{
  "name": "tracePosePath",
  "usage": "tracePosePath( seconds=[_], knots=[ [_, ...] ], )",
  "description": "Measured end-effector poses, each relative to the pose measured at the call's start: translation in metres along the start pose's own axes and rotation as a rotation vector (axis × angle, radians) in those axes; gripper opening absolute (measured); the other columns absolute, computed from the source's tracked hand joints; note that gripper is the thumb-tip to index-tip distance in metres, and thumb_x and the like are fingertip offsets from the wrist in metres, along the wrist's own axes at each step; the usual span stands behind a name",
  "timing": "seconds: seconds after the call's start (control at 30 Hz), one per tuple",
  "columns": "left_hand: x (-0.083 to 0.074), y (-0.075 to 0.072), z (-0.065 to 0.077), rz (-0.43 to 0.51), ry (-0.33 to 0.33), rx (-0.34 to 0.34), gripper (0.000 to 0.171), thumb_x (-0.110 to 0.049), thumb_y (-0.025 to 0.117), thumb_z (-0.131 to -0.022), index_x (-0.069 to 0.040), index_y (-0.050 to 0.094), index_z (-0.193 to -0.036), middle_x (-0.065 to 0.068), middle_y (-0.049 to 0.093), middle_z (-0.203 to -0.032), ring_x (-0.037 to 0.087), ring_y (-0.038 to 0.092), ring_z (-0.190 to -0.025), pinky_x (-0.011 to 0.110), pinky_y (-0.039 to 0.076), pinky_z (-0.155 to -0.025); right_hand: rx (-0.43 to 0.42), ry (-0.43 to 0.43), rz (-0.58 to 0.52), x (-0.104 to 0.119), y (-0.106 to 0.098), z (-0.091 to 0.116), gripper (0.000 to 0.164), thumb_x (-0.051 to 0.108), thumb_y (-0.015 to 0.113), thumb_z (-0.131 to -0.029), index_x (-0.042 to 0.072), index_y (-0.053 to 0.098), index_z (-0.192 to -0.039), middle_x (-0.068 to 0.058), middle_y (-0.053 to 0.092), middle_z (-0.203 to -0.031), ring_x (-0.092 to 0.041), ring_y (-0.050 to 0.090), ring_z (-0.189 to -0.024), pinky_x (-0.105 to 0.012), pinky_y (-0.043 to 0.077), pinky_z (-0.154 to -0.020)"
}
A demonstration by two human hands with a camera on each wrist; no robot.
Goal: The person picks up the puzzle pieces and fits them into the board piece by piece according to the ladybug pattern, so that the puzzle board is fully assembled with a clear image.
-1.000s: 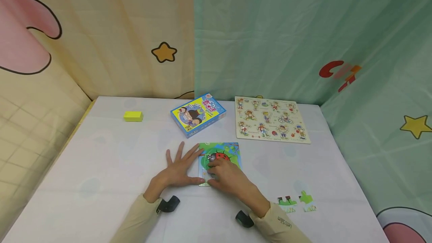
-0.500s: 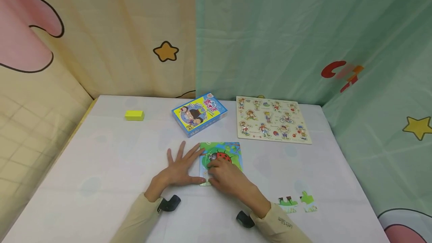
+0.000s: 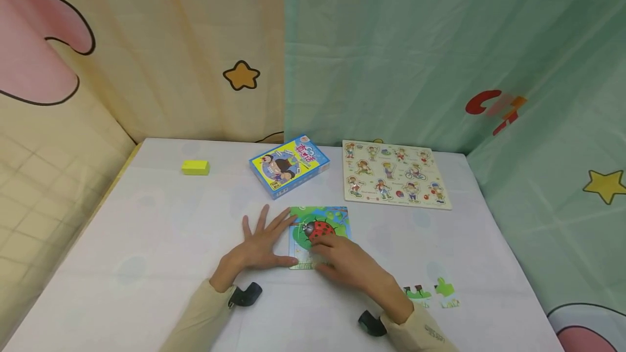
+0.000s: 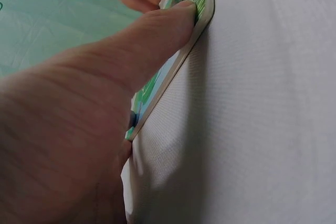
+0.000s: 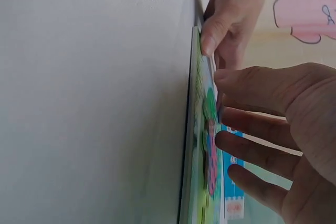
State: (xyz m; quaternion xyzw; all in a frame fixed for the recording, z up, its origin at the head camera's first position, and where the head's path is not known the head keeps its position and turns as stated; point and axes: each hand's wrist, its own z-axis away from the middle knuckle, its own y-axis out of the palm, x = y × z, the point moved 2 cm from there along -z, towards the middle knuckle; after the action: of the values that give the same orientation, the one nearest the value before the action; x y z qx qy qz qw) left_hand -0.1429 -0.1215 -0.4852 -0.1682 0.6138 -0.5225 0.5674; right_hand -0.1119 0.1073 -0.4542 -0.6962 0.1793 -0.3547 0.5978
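A small ladybug jigsaw puzzle (image 3: 305, 212) lies flat in its tray near the middle of the table. My left hand (image 3: 255, 247) spreads its fingers beside it. The left thumb (image 4: 173, 22) presses on the puzzle's near left corner, and the index fingertip reaches the far left edge. Over the lower right part of the puzzle is my right hand (image 3: 348, 261), with fingers loosely bent and apart. Nothing is between them in the right wrist view, where the puzzle (image 5: 199, 103) appears edge-on. Two loose puzzle pieces, one green with dark bits (image 3: 417, 291) and one green (image 3: 444, 287), lie to the right.
A blue and yellow box (image 3: 288, 164) stands behind the puzzle. Behind it to the right lies a wooden board with figures (image 3: 374, 181). A yellow block (image 3: 195, 167) sits at the back left. Printed curtains hang behind the white table (image 3: 146, 287).
My right hand has drawn back to the right from the puzzle's lower left area, uncovering more of the ladybug and the piece region below it. The left hand stays in place.
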Motion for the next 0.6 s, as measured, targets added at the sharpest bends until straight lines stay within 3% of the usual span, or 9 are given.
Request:
tracePosePath(
  seconds=[0.27, 0.6],
  knots=[
    [0.001, 0.002, -0.001, 0.024, 0.008, -0.001, 0.101, -0.058, 0.077, -0.079, -0.025, 0.026, -0.16, 0.003, 0.011, -0.17, 0.048, -0.014, -0.152, 0.08, -0.017, -0.106, -0.043, 0.081, 0.011, -0.02, -0.007, 0.048, 0.032, 0.024, 0.08, -0.085, 0.013, 0.072, -0.115, 0.001, 0.068, -0.119, -0.018, 0.064, -0.112, -0.037, 0.054, -0.096],
    [0.0, 0.0, 0.0, 0.042, 0.004, 0.002, 0.101, -0.056, 0.078, -0.079, -0.024, 0.026, -0.16, 0.003, 0.011, -0.17, 0.047, -0.015, -0.152, 0.079, -0.017, -0.106, -0.047, 0.233, 0.001, -0.042, -0.016, 0.104, 0.04, 0.033, 0.082, -0.082, 0.018, 0.071, -0.118, 0.007, 0.065, -0.123, -0.014, 0.061, -0.115, -0.038, 0.053, -0.097]
  ],
)
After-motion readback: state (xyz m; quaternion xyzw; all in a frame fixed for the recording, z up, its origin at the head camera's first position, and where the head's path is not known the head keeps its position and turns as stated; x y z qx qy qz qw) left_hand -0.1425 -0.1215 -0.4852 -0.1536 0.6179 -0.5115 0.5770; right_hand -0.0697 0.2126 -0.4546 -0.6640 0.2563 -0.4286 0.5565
